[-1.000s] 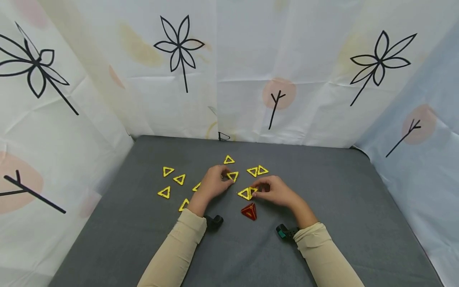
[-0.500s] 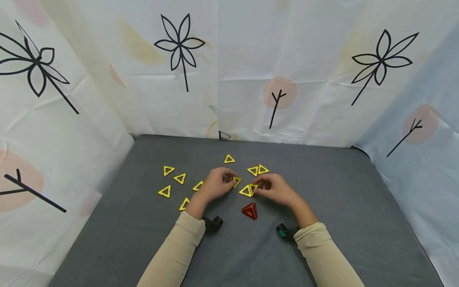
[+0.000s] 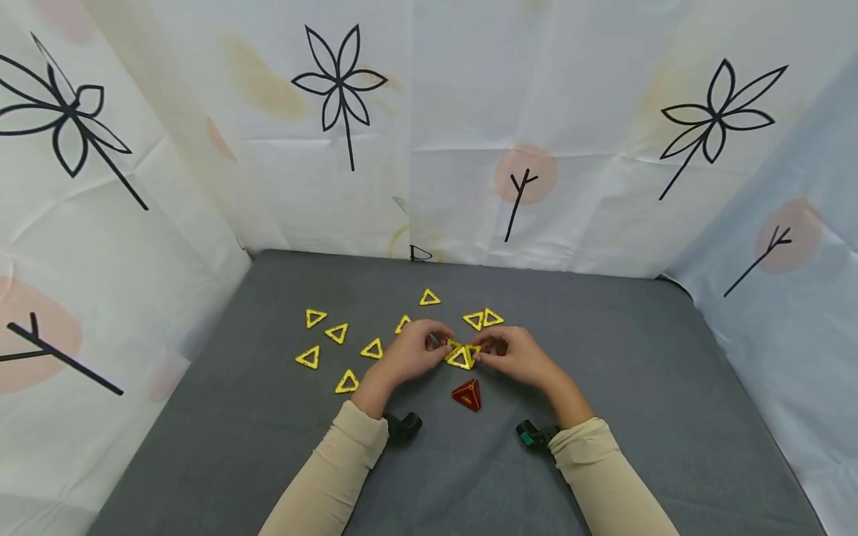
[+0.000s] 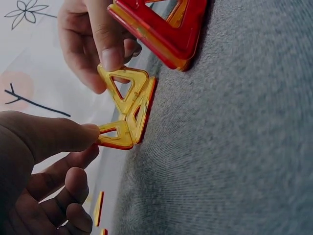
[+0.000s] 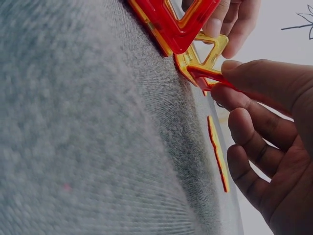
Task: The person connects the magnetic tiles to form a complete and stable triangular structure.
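The left hand (image 3: 414,350) pinches one yellow triangle (image 4: 125,135) and the right hand (image 3: 518,354) another triangle (image 4: 140,85), both tilted up against a third triangle (image 4: 146,105) on the table (image 3: 637,387). They look to me light, stiff and slick, best taken by an outer corner.

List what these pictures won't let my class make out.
Head: part of the right-held triangle, covered by the right hand.
Head: lower right of a loose triangle, behind the left hand.
Left wrist: rest of the red piece, cut off by the top edge.
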### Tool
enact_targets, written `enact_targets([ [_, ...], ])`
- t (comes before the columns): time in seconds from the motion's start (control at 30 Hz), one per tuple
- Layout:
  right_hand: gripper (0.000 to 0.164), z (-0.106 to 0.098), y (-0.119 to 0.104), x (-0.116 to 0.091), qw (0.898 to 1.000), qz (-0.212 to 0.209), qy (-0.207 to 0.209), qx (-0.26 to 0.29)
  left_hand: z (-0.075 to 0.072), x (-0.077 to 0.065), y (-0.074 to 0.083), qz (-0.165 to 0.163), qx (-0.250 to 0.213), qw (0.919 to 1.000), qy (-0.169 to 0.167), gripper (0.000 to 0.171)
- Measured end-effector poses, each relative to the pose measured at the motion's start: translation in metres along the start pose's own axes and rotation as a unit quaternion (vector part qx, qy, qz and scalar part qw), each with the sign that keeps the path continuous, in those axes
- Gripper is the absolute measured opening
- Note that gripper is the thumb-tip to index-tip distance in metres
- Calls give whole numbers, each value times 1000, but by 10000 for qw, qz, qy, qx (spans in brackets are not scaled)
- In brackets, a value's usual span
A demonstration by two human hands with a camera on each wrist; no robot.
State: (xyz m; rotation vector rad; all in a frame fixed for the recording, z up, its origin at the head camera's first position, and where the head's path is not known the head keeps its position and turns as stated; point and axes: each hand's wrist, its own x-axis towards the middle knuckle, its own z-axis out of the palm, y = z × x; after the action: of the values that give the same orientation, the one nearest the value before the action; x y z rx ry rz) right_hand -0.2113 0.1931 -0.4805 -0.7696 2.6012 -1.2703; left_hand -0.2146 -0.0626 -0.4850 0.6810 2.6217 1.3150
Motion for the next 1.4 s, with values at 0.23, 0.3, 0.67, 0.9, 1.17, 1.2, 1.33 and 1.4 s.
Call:
enact_targets([
  [0.23, 21, 0, 2, -1, 10000, -68, 48, 37, 2, 2, -1, 62, -21, 10000, -43, 20],
  [0.3, 21, 0, 2, 0, 9999, -104, 76, 49, 3, 2, -2, 67, -29, 10000, -32, 19],
  [0.67, 21, 1, -3, 0, 9999, -137, 72, 67, 4, 0, 0, 103, -131, 9997, -174, 20],
  [0.9, 19, 2, -1, 1, 9993, -342, -3, 167, 7, 1, -2, 142, -147, 9994, -268, 21],
  [1.17, 19, 3, 0, 1, 9992, -367, 0, 163, 8, 0, 0, 345, -299, 9986, -280, 17],
  [1.2, 19, 3, 0, 1, 9992, -357, -5, 156, 8, -1, 0, 359, -302, 9985, -282, 16],
  [1.33, 16, 3, 0, 0, 9992, -350, -9, 196, 10, -1, 0, 395, -283, 9984, -282, 14],
  [1.4, 14, 3, 0, 0, 9991, -364, -10, 233, 10, 0, 0, 391, -294, 9984, -283, 15],
])
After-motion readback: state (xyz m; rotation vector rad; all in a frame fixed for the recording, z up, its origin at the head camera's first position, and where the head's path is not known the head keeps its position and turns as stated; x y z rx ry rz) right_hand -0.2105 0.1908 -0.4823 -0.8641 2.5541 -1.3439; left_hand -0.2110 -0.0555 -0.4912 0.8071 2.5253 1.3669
